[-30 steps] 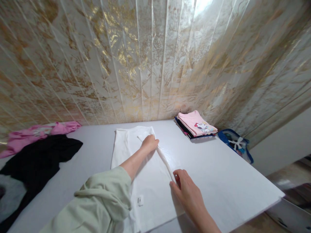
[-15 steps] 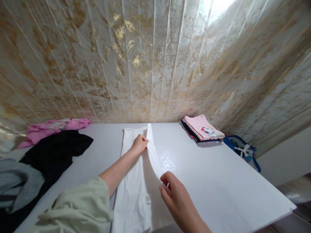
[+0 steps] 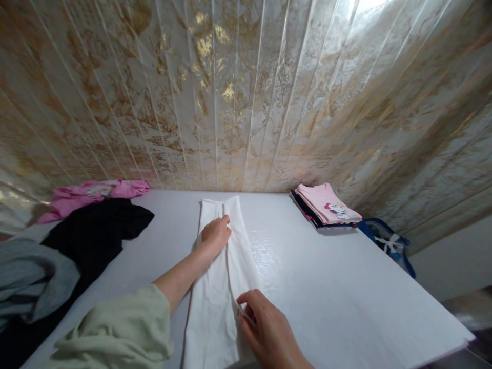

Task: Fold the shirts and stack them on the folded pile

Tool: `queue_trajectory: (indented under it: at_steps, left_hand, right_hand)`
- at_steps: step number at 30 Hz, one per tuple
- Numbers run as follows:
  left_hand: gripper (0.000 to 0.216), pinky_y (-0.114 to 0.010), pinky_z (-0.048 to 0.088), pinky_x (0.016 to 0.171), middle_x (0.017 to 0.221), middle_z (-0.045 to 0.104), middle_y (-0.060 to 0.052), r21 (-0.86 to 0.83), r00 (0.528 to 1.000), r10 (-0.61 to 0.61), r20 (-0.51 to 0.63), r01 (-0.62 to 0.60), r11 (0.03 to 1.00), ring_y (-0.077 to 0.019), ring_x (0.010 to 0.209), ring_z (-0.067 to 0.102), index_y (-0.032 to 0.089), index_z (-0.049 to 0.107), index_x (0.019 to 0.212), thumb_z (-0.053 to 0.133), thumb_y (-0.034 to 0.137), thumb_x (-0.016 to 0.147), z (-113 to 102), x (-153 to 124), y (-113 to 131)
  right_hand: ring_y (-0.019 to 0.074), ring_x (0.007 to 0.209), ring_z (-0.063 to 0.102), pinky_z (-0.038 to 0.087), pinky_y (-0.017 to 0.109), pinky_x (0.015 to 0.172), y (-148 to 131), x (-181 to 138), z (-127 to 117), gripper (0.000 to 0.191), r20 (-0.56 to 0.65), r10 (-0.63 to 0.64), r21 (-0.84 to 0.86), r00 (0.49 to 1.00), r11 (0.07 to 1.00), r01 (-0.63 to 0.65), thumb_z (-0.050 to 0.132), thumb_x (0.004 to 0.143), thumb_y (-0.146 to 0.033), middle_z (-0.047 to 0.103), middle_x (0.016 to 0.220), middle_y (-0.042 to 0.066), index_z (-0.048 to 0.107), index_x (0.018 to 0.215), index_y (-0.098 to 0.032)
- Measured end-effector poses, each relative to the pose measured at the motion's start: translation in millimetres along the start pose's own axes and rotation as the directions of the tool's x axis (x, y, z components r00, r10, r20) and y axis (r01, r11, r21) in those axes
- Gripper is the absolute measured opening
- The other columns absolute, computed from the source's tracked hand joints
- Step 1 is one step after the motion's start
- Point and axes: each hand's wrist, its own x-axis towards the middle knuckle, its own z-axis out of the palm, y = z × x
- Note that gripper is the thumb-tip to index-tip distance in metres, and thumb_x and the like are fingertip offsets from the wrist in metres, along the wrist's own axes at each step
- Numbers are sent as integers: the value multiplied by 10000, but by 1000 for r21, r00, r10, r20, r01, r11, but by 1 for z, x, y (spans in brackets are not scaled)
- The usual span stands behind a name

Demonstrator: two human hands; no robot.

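Note:
A white garment [image 3: 211, 302] lies lengthwise on the table in a long strip; its exact kind does not show. Its right side is turned inward, so two edges run close together along the middle. My left hand [image 3: 217, 231] rests on the far part, fingers closed on the turned-in edge. Nearer to me, my right hand [image 3: 265, 323] pinches the same edge, slightly raised, between thumb and fingers. A small dark mark shows just beside the right fingertips. The garment's near end runs out of the frame.
On the left of the white table [image 3: 338, 302] lie a pink garment [image 3: 69, 200], a black garment [image 3: 96, 236] and a grey garment [image 3: 38, 277]. A folded stack with a pink shirt [image 3: 325, 202] stands back right, beside a blue-trimmed clear bag [image 3: 388, 241]. A patterned curtain [image 3: 230, 102] hangs behind.
Both hands have brought the garment's raised right edge leftward and down, so the flap now lies over toward the middle. My right hand moved left and slightly nearer to me. The view shifted slightly.

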Motion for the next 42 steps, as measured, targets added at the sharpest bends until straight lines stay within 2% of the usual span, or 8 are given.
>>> queue_trajectory:
  at_steps: [9, 16, 21, 26, 30, 33, 39, 42]
  left_hand:
    - [317, -287, 434, 799, 1105, 664, -57, -1, 999, 46, -20, -46, 999, -207, 991, 621, 252, 639, 1077, 431, 156, 858, 10, 3, -10]
    - [312, -272, 436, 844, 1122, 640, -58, -28, 993, 118, -5, -118, 993, -203, 999, 611, 231, 627, 1144, 512, 276, 857, 20, 7, -22]
    - [415, -309, 415, 918, 1123, 664, -63, -36, 982, 188, -4, -188, 981, -231, 1058, 583, 226, 550, 1283, 490, 338, 887, 16, 1, -22]
    - [456, -396, 382, 976, 1122, 672, -65, -12, 974, 225, -40, -226, 974, -260, 1115, 544, 248, 476, 1341, 453, 257, 886, 10, -18, -22]
    - [450, -405, 352, 1027, 1163, 660, -60, -80, 961, 260, -93, -267, 960, -233, 1183, 502, 224, 498, 1223, 446, 94, 796, 13, -32, -32]
    - [417, -407, 349, 1033, 1138, 652, -48, -103, 926, 366, -90, -374, 922, -217, 1174, 502, 222, 522, 1110, 436, 44, 742, 16, -38, -39]
    - [312, -409, 362, 987, 958, 635, -30, -65, 852, 522, -48, -524, 849, -218, 1039, 510, 226, 594, 872, 431, 9, 718, 13, -39, -43]
    - [253, -415, 366, 966, 913, 603, -34, -21, 832, 552, -58, -554, 832, -221, 999, 494, 222, 603, 778, 456, 18, 746, 10, -39, -44]
  right_hand:
    - [119, 668, 567, 385, 212, 623, 1, -3, 1, 237, -9, 7, 29, 1000, 1000, -6, 496, 832, -161, 610, 846, 2, 580, 1044, -228]
    - [125, 675, 557, 386, 221, 635, 1, -8, 1, 267, -7, -2, 63, 1000, 998, 2, 484, 831, -165, 612, 843, 8, 596, 1065, -225]
    - [128, 617, 515, 375, 227, 602, 7, -9, -2, 260, -109, 119, 182, 987, 978, -98, 468, 829, -180, 550, 688, -18, 615, 1042, -206]
    - [125, 602, 485, 364, 226, 586, 9, -11, 0, 265, -131, 123, 209, 984, 973, -93, 482, 837, -217, 524, 674, -22, 626, 1059, -197]
    - [116, 554, 443, 335, 214, 532, 9, -10, -2, 228, -184, 171, 324, 968, 940, -104, 469, 855, -257, 446, 603, -46, 640, 985, -180]
    - [112, 535, 427, 318, 211, 512, 9, -9, -3, 227, -201, 198, 351, 960, 929, -118, 467, 863, -278, 421, 592, -55, 635, 981, -180]
    - [121, 586, 499, 378, 219, 576, 11, -13, 9, 241, -196, 121, 218, 973, 973, -77, 496, 847, -235, 521, 669, -32, 622, 1051, -206]
    - [125, 609, 528, 396, 224, 597, 9, -16, 13, 256, -189, 79, 149, 979, 988, -51, 509, 848, -225, 558, 713, -21, 612, 1082, -214]
